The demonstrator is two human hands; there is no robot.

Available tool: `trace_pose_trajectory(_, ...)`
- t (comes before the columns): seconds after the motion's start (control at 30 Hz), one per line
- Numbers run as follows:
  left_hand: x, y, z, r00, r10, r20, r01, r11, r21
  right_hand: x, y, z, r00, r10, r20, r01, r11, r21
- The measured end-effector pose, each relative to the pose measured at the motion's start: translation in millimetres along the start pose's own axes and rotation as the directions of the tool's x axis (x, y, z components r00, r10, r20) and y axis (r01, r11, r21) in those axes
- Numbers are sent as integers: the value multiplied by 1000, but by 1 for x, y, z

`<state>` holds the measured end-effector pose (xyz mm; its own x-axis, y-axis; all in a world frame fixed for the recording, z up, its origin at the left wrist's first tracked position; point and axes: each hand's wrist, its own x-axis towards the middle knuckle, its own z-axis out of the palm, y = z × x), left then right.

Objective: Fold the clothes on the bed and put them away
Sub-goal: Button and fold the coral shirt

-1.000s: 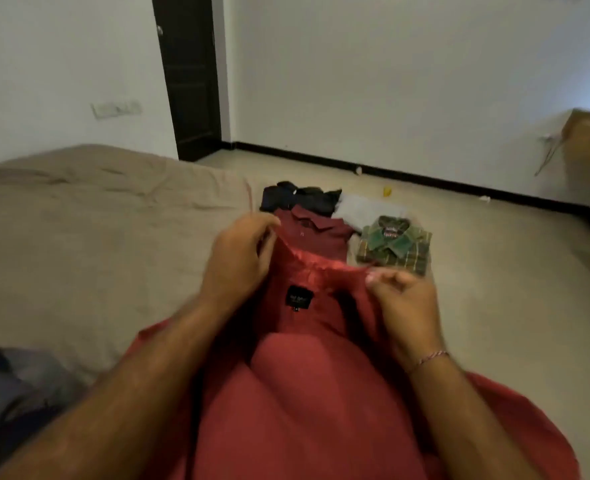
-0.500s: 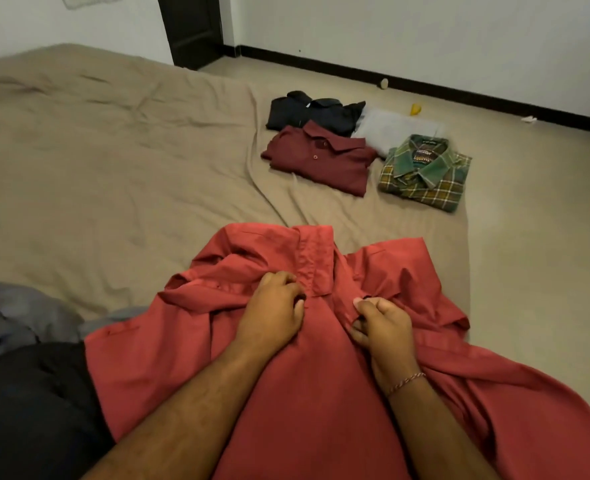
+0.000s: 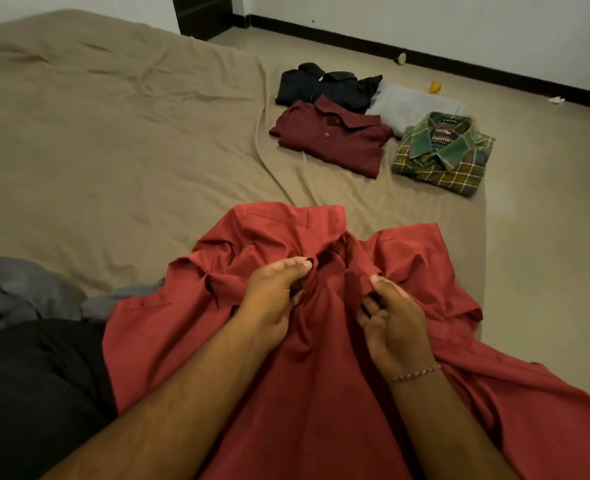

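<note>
A red shirt (image 3: 321, 393) lies spread and rumpled on the tan bed (image 3: 113, 150), collar pointing away from me. My left hand (image 3: 273, 299) pinches the fabric just left of the front opening below the collar. Close beside it, my right hand (image 3: 394, 323) pinches the opposite edge of the opening. At the bed's far corner lie folded clothes: a maroon polo (image 3: 331, 140), a black shirt (image 3: 324, 86), a pale grey garment (image 3: 415, 107) and a green plaid shirt (image 3: 446, 154).
A crumpled grey garment (image 3: 20, 292) lies at the left by my dark-clad leg (image 3: 34, 393). The bed's right edge (image 3: 588, 220) meets a beige floor with small bits of litter (image 3: 435, 86). A dark door (image 3: 202, 13) stands at the back.
The red shirt went from held up in front of me to lying on the bed. Both hands moved down from the collar to the front opening, and my view tilted downward.
</note>
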<state>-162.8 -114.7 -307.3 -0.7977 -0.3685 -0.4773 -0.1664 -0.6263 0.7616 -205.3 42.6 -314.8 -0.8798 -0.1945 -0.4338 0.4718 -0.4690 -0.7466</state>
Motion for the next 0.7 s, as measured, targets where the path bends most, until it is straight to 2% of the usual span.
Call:
trace_pose_trajectory(0.2, -4, -16, 6, 988, 128, -88, -120, 989, 88, -8, 11, 13, 997, -71, -13, 71, 997, 0)
trace_pose_trajectory(0.27, -4, -22, 4, 969, 228, -98, -197, 946, 258, -10, 15, 15, 996, -90, -7, 90, 996, 15)
trace_pose_trajectory(0.33, -5, -26, 4, 936, 345, -70, -276, 842, 463, -11, 18, 17, 995, -101, 12, 101, 994, 35)
trace_pose_trajectory(0.4, -8, -25, 8, 911, 409, -43, -322, 774, 545, -11, 18, 17, 992, -117, 45, 116, 993, 38)
trace_pose_trajectory(0.53, -12, -21, 10, 853, 521, -35, -400, 696, 596, -13, 17, 19, 986, -153, 74, 151, 988, 30)
trace_pose_trajectory(0.7, -16, -18, 9, 871, 491, -21, -406, 742, 534, -16, 23, 19, 980, -187, 61, 188, 982, -15)
